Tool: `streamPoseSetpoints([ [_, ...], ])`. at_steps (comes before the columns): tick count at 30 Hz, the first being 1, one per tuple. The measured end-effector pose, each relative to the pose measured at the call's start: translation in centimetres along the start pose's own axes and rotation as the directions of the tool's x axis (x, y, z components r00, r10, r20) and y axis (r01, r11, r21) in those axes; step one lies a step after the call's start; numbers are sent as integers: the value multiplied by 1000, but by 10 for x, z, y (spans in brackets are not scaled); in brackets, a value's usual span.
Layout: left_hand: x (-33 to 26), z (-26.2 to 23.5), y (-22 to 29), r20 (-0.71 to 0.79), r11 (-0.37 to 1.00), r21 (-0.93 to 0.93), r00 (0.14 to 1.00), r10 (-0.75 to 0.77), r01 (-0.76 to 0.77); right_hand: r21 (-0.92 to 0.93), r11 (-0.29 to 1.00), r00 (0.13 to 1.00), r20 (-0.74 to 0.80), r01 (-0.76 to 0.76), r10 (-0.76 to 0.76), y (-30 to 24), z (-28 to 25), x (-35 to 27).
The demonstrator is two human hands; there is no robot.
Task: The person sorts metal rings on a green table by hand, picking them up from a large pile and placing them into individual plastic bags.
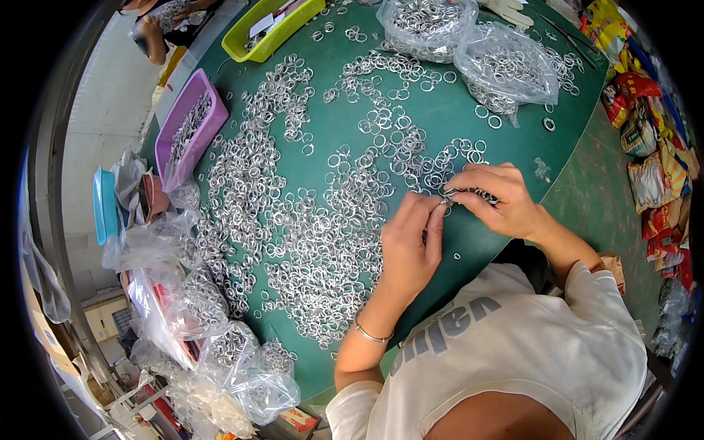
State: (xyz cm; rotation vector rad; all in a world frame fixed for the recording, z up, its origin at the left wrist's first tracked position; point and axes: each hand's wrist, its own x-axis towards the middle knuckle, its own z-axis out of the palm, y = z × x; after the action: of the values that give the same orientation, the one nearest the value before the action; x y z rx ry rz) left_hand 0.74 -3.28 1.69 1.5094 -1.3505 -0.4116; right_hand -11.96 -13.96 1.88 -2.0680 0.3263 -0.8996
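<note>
My white shirt [528, 345] fills the bottom of the view, its lower part cut off by the dark rim, and my two forearms rise out of it toward the table. My left hand [411, 246] wears a thin bangle [372, 336] at the wrist; its fingers are pinched together at the tips on a small metal ring [445, 199], though the ring is so small that I can barely make it out between them. My right hand [495, 198] curls around a short bunch of linked rings [473, 194], thumb and forefinger closed on the end that meets my left fingertips; most of that bunch is hidden under my fingers. Both hands hover just above the near edge of the round green table [440, 117].

Spread out from my hands, loose silver rings [323, 242] cover much of the tabletop in thick drifts. Farther off lie two clear bags of rings [469, 44]. To the left sit a purple tray [192, 121] holding more rings and a lime-green tray [271, 29], partly cropped. More crumpled clear bags [220, 345] crowd the left edge. Colourful packets [653, 161] line the right side, blurred by the lens curve.
</note>
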Motion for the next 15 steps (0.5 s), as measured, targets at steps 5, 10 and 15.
streamPoseSetpoints([
  [5,-1,0,-1,4,996,-82,1000,-26,26,16,1000,999,20,26,-26,-1,0,-1],
  [10,-9,7,-1,-52,943,-302,985,-162,139,21,1000,1000,-12,19,-19,-6,2,-2],
  [15,-11,8,-3,-151,973,-224,988,25,-59,196,973,993,2,-118,120,-14,3,-4],
])
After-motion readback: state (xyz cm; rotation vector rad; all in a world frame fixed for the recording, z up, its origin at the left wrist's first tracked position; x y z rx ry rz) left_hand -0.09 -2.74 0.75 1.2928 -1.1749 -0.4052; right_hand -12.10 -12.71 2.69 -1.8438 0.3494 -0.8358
